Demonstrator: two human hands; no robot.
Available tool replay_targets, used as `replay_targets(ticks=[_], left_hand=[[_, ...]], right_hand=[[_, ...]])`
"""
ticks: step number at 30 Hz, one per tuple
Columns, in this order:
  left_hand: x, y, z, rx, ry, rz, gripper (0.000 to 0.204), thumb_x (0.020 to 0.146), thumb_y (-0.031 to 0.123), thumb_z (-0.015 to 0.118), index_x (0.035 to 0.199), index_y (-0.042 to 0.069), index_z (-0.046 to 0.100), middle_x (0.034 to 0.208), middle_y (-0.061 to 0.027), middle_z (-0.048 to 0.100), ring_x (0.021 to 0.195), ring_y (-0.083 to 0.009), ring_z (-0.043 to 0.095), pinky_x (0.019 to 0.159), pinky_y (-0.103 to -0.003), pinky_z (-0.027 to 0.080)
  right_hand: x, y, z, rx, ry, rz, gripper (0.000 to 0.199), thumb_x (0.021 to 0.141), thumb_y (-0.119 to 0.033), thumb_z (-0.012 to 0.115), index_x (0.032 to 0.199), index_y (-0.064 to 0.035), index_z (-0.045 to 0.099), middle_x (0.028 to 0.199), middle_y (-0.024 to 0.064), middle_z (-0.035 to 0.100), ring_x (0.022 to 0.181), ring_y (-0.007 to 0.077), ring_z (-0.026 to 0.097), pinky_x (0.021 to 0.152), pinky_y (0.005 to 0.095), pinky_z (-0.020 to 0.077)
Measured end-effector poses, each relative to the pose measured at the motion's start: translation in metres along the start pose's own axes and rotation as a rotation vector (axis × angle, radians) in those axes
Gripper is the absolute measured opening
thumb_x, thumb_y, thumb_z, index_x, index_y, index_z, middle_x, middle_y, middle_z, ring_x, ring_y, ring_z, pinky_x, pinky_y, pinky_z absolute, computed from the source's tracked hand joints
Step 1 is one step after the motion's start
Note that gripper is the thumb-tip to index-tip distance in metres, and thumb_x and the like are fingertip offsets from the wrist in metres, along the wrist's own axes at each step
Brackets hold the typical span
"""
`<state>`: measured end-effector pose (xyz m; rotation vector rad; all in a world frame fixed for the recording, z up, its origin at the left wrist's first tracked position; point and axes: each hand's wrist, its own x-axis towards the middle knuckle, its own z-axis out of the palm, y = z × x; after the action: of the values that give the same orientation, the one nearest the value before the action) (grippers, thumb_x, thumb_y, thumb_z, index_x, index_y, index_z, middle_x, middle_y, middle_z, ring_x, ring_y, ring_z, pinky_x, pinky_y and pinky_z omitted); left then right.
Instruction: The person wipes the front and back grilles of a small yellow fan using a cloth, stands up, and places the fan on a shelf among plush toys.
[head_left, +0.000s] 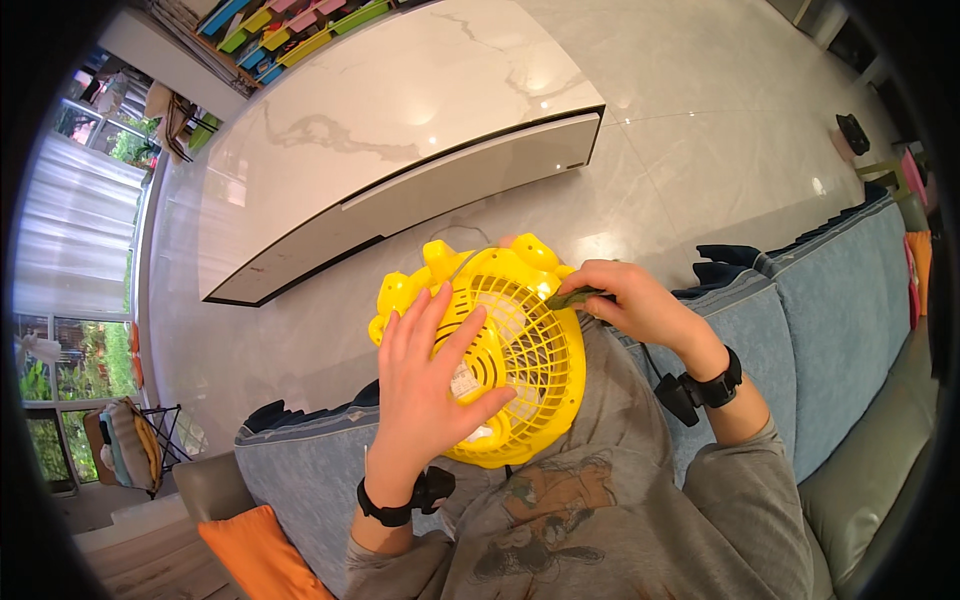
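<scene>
From my end I see the left hand (415, 365) spread wide over the back of a yellow fan (548, 390), hiding much of its left side; I can't tell how firmly it presses. The right hand (632, 300) pinches a dark green scrap (580, 296) at the fan's right rim, and its fingers cover part of it, so I can't make out what it is. The fan, round and slatted with rounded knobs along its top, sits on the lap (615, 395). Beyond lie the blue sofa (735, 340), pale floor (690, 60), white marbled table (370, 120) and coloured bins (306, 48), cut off above.
</scene>
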<state>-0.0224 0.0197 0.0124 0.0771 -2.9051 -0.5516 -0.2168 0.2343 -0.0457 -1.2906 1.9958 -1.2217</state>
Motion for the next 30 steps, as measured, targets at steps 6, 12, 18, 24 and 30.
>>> replay_targets(ticks=[6, 12, 18, 24, 30], left_hand=[[0.001, 0.001, 0.001, -0.023, 0.000, -0.007, 0.074, 0.070, 0.047, 0.080, 0.133, 0.014, 0.060, 0.148, -0.0173, 0.043, 0.136, -0.0393, 0.038, 0.112, -0.056, 0.026], [0.000, 0.003, 0.001, -0.022, 0.008, -0.006, 0.074, 0.070, 0.047, 0.079, 0.133, 0.014, 0.060, 0.147, -0.0174, 0.044, 0.137, -0.0392, 0.038, 0.112, -0.056, 0.026], [0.000, 0.002, 0.004, -0.029, 0.019, -0.001, 0.074, 0.070, 0.047, 0.080, 0.133, 0.014, 0.060, 0.147, -0.0176, 0.044, 0.137, -0.0392, 0.039, 0.112, -0.056, 0.026], [0.000, 0.001, 0.003, -0.021, 0.020, 0.005, 0.073, 0.070, 0.048, 0.079, 0.132, 0.014, 0.061, 0.147, -0.0177, 0.044, 0.137, -0.0393, 0.038, 0.112, -0.056, 0.026], [-0.002, 0.003, 0.000, 0.003, -0.001, 0.005, 0.072, 0.075, 0.048, 0.074, 0.133, 0.010, 0.059, 0.149, -0.0179, 0.043, 0.139, -0.0391, 0.038, 0.113, -0.054, 0.026]], right_hand=[[0.002, 0.015, 0.009, -0.101, -0.032, 0.007, 0.026, 0.085, 0.001, 0.064, 0.110, -0.0034, 0.064, 0.100, 0.0113, 0.067, 0.092, 0.0291, 0.065, 0.083, 0.0360, 0.0516], [-0.002, 0.017, 0.004, -0.112, 0.017, -0.001, 0.024, 0.086, 0.000, 0.065, 0.109, -0.0028, 0.064, 0.101, 0.0116, 0.067, 0.092, 0.0293, 0.065, 0.081, 0.0356, 0.0521], [-0.017, -0.003, -0.014, -0.055, 0.018, 0.028, 0.024, 0.085, 0.001, 0.063, 0.109, -0.0031, 0.063, 0.098, 0.0109, 0.067, 0.088, 0.0277, 0.066, 0.078, 0.0342, 0.0532], [-0.008, -0.003, 0.007, -0.112, -0.032, -0.009, 0.029, 0.083, 0.002, 0.065, 0.111, -0.0048, 0.062, 0.100, 0.0121, 0.066, 0.093, 0.0300, 0.065, 0.082, 0.0358, 0.0528], [-0.010, 0.011, 0.017, -0.143, -0.050, 0.033, 0.028, 0.084, 0.000, 0.065, 0.111, -0.0042, 0.062, 0.103, 0.0133, 0.067, 0.094, 0.0315, 0.065, 0.083, 0.0364, 0.0527]])
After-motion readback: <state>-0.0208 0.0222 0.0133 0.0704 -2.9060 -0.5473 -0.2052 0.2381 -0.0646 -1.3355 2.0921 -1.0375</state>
